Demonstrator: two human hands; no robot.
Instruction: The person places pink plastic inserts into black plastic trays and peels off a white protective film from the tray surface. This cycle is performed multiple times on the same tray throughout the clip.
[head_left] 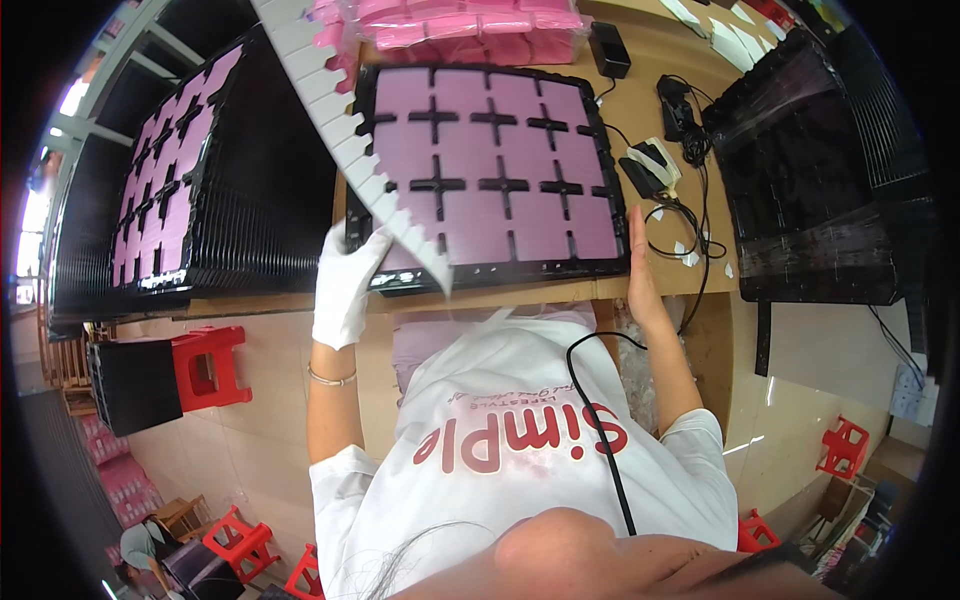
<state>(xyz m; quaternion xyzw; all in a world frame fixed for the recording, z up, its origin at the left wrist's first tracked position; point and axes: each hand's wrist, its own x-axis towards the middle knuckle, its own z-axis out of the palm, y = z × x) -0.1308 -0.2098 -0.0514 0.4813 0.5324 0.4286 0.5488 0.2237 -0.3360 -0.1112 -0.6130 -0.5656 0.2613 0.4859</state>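
Observation:
In front of me on the table lies a black plastic tray holding several pink-purple square pieces between cross-shaped dividers. My left hand, in a white glove, grips the tray's near left corner, thumb on top and the other fingers at the side. My bare right hand rests along the right edge with fingers stretched out straight. A white strip with notched edges slants across the tray's left part, its pointed end near the front edge. Whether my left thumb touches this strip, I cannot tell.
Tall stacks of black trays stand at the left and right. Pink bagged packages lie behind the tray. A white and black handheld device and cables sit to its right. Red stools stand on the floor; another person bends at lower left.

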